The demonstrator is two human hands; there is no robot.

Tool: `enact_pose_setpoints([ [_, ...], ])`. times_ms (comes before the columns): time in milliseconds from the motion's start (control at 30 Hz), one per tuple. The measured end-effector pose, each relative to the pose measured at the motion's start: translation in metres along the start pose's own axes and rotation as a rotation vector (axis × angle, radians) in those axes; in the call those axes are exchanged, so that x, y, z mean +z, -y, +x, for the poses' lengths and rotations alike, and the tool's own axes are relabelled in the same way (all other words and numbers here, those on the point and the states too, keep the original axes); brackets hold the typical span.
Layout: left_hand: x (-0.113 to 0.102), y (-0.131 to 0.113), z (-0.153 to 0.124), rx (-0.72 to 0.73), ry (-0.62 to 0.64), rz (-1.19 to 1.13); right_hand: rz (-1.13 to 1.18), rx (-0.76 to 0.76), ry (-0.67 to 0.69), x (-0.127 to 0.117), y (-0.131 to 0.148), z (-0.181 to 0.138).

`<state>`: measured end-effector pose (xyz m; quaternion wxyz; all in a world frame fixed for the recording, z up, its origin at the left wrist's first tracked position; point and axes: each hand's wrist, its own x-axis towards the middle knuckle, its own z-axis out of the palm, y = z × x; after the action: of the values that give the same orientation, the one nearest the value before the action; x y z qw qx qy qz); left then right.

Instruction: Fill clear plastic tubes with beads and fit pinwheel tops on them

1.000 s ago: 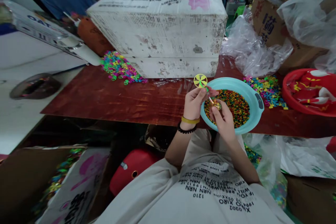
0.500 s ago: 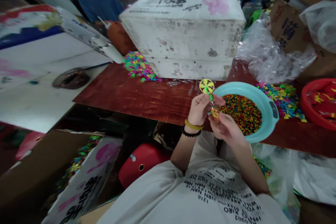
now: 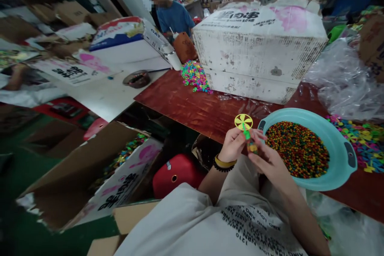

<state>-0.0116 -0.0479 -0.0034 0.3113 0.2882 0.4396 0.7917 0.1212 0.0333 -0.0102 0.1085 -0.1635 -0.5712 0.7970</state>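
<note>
Both hands meet just in front of my chest, at the near edge of a dark red table. My left hand pinches a small toy pinwheel with a yellow-green wheel on a thin green stem. My right hand is closed on the lower end of the stem, where a small candy-filled piece sits. Right beside my hands stands a turquoise basin full of small multicoloured candy beads.
A large worn white carton stands at the table's back, with a heap of coloured plastic parts at its left and another behind the basin. An open cardboard box and a red stool sit below. Two people sit beyond.
My head has turned left, so everything has slid right in view and the floor boxes and far people now show. Both hands still hold the pinwheel beside the basin.
</note>
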Motion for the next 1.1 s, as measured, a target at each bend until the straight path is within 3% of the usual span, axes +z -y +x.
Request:
enact_pose_setpoints([
  [67, -0.005, -0.002, -0.007, -0.053, 0.095, -0.042, 0.207, 0.216, 0.328, -0.002, -0.004, -0.004],
  [133, -0.008, -0.001, -0.013, -0.113, 0.135, -0.060, 0.276, 0.310, 0.436, -0.004, -0.008, -0.007],
  [167, -0.009, 0.000, -0.015, -0.146, 0.130, -0.053, 0.221, 0.272, 0.379, -0.004, -0.010, -0.006],
  [300, -0.010, 0.005, -0.016, -0.249, 0.005, -0.023, -0.300, -0.169, -0.168, 0.002, -0.019, 0.001],
  [333, -0.011, 0.006, -0.015, -0.267, -0.022, -0.025, -0.397, -0.237, -0.220, 0.004, -0.020, 0.003],
  [433, -0.013, 0.006, -0.014, -0.286, -0.008, -0.026, -0.394, -0.230, -0.073, 0.007, -0.024, 0.006],
  [533, -0.013, 0.003, -0.013, -0.202, 0.004, -0.028, -0.118, -0.092, 0.107, 0.007, -0.029, 0.005],
  [667, -0.012, 0.001, -0.017, -0.184, -0.047, -0.032, 0.151, 0.085, 0.194, 0.009, -0.033, 0.007],
  [800, -0.028, 0.002, -0.036, -0.286, -0.135, -0.131, 0.034, 0.153, 0.243, 0.020, -0.044, 0.021],
  [867, -0.050, 0.001, -0.054, -0.293, -0.276, -0.231, -0.118, 0.169, 0.329, 0.029, -0.057, 0.029],
  [933, -0.085, -0.003, -0.080, -0.230, -0.515, -0.348, -0.291, 0.170, 0.434, 0.037, -0.072, 0.032],
  [1000, -0.129, -0.010, -0.119, -0.101, -0.836, -0.412, -0.444, 0.144, 0.508, 0.039, -0.083, 0.027],
  [1100, -0.193, -0.024, -0.205, 0.105, -1.416, -0.301, -0.555, 0.156, 0.561, 0.025, -0.087, 0.014],
])
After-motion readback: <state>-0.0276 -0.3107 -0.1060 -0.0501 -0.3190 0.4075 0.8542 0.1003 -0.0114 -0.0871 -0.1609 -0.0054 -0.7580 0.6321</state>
